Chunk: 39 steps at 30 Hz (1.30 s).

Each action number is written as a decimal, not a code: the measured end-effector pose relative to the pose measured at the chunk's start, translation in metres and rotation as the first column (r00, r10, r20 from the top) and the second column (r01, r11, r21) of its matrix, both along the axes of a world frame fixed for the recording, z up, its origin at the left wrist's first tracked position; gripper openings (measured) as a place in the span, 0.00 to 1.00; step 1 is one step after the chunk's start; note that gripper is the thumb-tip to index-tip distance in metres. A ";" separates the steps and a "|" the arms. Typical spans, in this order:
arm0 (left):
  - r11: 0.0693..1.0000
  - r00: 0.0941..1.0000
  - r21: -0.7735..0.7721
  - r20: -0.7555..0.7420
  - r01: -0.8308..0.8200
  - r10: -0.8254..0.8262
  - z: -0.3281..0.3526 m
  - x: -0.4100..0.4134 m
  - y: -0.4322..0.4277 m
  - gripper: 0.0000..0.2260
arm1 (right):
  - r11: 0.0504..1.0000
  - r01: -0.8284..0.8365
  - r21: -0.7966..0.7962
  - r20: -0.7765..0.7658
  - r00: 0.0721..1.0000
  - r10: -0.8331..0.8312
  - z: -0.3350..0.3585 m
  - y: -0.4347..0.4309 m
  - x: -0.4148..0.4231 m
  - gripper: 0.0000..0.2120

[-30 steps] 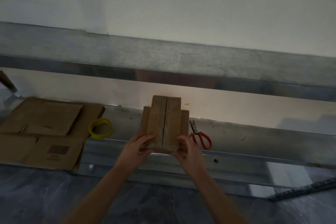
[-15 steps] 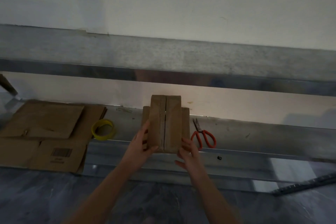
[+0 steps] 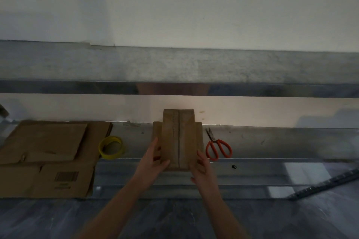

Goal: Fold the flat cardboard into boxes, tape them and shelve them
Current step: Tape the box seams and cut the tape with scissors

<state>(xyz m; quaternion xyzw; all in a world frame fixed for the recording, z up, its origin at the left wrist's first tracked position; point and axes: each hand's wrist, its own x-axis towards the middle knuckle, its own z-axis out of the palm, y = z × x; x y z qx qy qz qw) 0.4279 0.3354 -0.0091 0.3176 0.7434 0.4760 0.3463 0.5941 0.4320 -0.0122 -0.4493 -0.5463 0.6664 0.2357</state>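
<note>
Firmly, with tape (image 3: 111, 147) waiting at left, keep left hand (image 3: 153, 163) curled round box's (image 3: 187, 132) left flap (image 3: 156, 134), thumb on front. Hold centre seam (image 3: 178, 141) shut, box upright on shelf (image 3: 272, 141). Press right hand (image 3: 202, 167) flat, fingers (image 3: 200, 156) straight, on right side, scissors (image 3: 217, 147) beyond. Barcode label (image 3: 66, 176) on cardboard (image 3: 44, 145), print beneath unreadable.

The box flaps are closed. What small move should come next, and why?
Probably the left hand reaches for the tape while the right hand holds the box: both flaps meet, but the seam looks untaped.
</note>
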 end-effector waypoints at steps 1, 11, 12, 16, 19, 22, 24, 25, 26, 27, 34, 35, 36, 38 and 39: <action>1.000 1.000 -0.002 -0.014 0.014 -0.014 0.002 -0.002 0.001 0.37 | 1.000 -0.013 0.005 0.009 1.000 0.013 0.002 0.002 -0.003 0.20; 0.978 0.992 0.200 0.099 0.060 -0.081 0.015 0.003 -0.013 0.37 | 0.935 0.036 0.352 -0.068 0.998 -0.013 0.030 -0.013 0.018 0.20; 0.978 0.988 0.198 0.130 0.058 -0.085 0.014 0.006 -0.013 0.37 | 0.925 0.048 0.377 -0.085 0.996 -0.018 0.033 -0.017 0.018 0.18; 0.997 0.998 0.059 -0.018 0.059 -0.058 0.018 0.021 -0.006 0.34 | 0.865 0.020 0.501 0.003 1.000 -0.024 0.035 -0.028 0.011 0.14; 0.999 0.960 -0.036 -0.281 0.000 -0.010 0.016 0.023 0.004 0.37 | 0.860 0.081 0.504 0.069 0.989 -0.134 0.033 -0.021 0.002 0.13; 0.999 0.918 -0.018 -0.395 0.039 -0.043 0.023 0.024 0.007 0.35 | 0.885 0.228 0.407 0.009 0.967 -0.253 0.032 -0.013 -0.005 0.15; 0.994 0.853 -0.015 -0.513 0.108 -0.100 0.028 0.022 0.009 0.37 | 0.895 0.336 0.292 -0.019 0.938 -0.346 0.031 -0.010 -0.009 0.22; 0.987 0.824 -0.014 -0.549 0.161 -0.143 0.030 0.020 0.009 0.38 | 0.896 0.364 0.255 -0.017 0.928 -0.372 0.029 -0.011 -0.011 0.25; 0.976 0.798 -0.022 -0.572 0.219 -0.191 0.032 0.019 0.011 0.39 | 0.901 0.378 0.213 -0.008 0.923 -0.385 0.027 -0.012 -0.014 0.30; 0.965 0.778 -0.030 -0.585 0.259 -0.227 0.033 0.018 0.013 0.37 | 0.910 0.388 0.148 -0.002 0.920 -0.392 0.026 -0.013 -0.018 0.34; 0.993 0.889 0.098 -0.458 0.062 -0.010 0.041 0.025 0.021 0.18 | 0.938 0.156 -0.311 -0.190 0.956 -0.222 0.022 -0.026 -0.028 0.44; 0.992 0.898 0.125 -0.439 0.030 0.029 0.040 0.026 0.021 0.20 | 0.951 0.151 -0.269 -0.206 0.956 -0.210 0.022 -0.029 -0.028 0.41; 0.987 0.917 0.158 -0.393 -0.001 0.064 0.037 0.025 0.021 0.21 | 0.963 0.148 -0.225 -0.224 0.954 -0.199 0.023 -0.030 -0.028 0.38; 0.979 0.961 0.193 -0.251 -0.068 0.117 0.029 0.024 0.018 0.20 | 0.973 0.146 -0.181 -0.252 0.949 -0.189 0.022 -0.028 -0.026 0.34; 0.975 0.976 0.195 -0.165 -0.107 0.141 0.023 0.023 0.016 0.19 | 0.970 0.155 -0.189 -0.250 0.948 -0.200 0.019 -0.025 -0.023 0.32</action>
